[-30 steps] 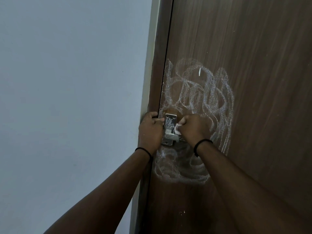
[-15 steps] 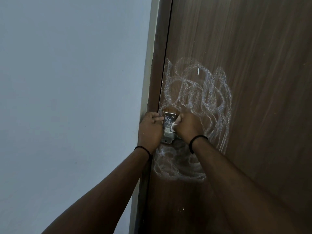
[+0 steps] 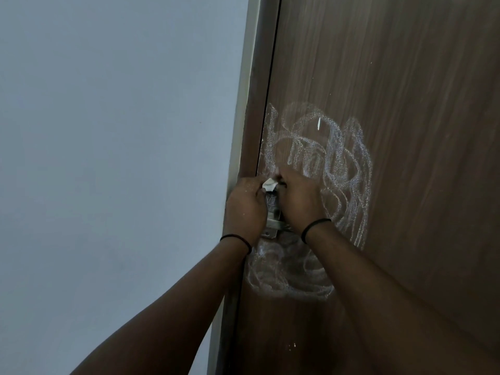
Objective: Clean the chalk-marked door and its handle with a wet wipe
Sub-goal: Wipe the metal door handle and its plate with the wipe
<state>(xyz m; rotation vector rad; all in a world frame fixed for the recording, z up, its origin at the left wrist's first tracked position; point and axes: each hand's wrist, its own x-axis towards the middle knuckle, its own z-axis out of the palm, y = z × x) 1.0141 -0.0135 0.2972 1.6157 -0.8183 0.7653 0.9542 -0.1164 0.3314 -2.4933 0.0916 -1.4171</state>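
A brown wooden door (image 3: 405, 131) carries white chalk scribbles (image 3: 338, 163) above, right of and below its handle. The metal handle plate (image 3: 272, 212), also chalk-marked, shows between my hands, with its lower end (image 3: 270, 234) sticking out below. My right hand (image 3: 300, 201) pinches a crumpled white wet wipe (image 3: 269, 184) and presses it on the top of the plate. My left hand (image 3: 244, 207) sits at the plate's left edge with fingers curled onto it, fingertips next to the wipe. The handle lever is mostly hidden by my right hand.
The door frame (image 3: 254, 117) runs along the door's left side. A plain pale wall (image 3: 121, 158) fills the left half of the view. A few white specks (image 3: 292, 346) mark the lower door.
My right hand has slid the wipe up from the middle of the plate to its top edge. The left hand has stayed at the plate's left side.
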